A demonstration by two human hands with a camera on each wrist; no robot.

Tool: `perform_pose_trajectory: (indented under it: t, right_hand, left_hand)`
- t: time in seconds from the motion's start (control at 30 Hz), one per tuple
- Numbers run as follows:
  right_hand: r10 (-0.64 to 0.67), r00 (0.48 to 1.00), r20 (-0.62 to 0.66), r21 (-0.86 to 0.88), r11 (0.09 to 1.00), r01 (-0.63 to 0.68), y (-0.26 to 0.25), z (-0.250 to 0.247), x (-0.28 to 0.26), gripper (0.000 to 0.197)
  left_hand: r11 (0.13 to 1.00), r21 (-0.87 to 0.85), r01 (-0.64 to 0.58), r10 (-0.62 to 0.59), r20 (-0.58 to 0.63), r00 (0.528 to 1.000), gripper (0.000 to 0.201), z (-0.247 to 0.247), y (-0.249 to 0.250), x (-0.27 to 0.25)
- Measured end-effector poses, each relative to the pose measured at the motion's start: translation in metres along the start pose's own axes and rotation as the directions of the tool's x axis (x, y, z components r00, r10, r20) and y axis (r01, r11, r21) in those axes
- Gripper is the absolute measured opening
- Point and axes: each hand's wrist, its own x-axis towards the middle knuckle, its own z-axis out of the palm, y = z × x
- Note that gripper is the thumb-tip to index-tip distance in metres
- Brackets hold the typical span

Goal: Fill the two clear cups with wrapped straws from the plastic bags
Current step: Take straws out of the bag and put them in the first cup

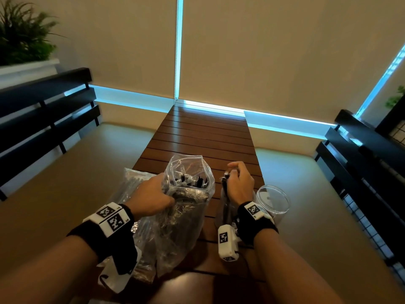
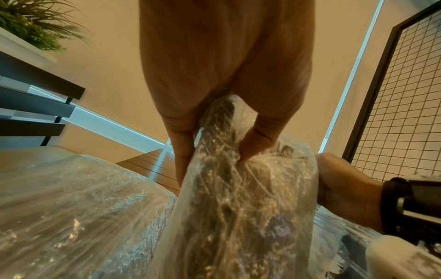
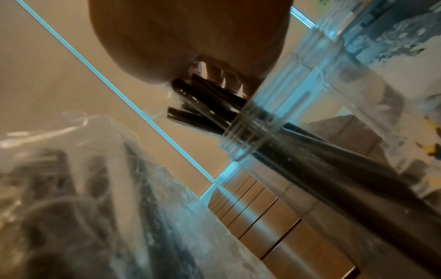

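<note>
An open plastic bag (image 1: pixel 188 194) full of black wrapped straws stands on the wooden table (image 1: pixel 203 132). My left hand (image 1: pixel 153 196) grips its bunched side; in the left wrist view, the fingers (image 2: pixel 181 151) pinch the crinkled bag (image 2: pixel 226 198). A second bag (image 1: pixel 131 181) lies behind on the left. My right hand (image 1: pixel 237 183) holds a bundle of wrapped straws (image 1: pixel 225 194) by the top, their lower ends inside a clear cup (image 3: pixel 248 137) beneath the hand. The straws (image 3: pixel 205 102) show black in the right wrist view. Another clear cup (image 1: pixel 272 200) stands empty to the right.
The slatted table is narrow, with drops on both sides. Black benches (image 1: pixel 43 110) flank it left and right. A wire grid panel (image 2: pixel 401 94) stands at the right. A potted plant (image 1: pixel 22 34) sits at the far left. Blinds close off the far end.
</note>
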Motion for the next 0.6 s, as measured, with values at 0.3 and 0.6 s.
perform_pose_trajectory:
  t: [0.3,0.6]
  right_hand:
    - [-0.06,0.993,0.101,-0.165,0.983,0.076,0.008,0.002,-0.004,0.029]
    - [-0.077,0.995,0.067,-0.111,0.99,0.084,0.004,-0.001,0.004,0.048]
  left_hand:
    - [0.999,0.047,0.004,-0.004,-0.001,1.0,0.041,-0.001,-0.001,0.003]
    - [0.999,0.037,0.024,-0.025,0.005,1.0,0.044,-0.001,-0.002,0.003]
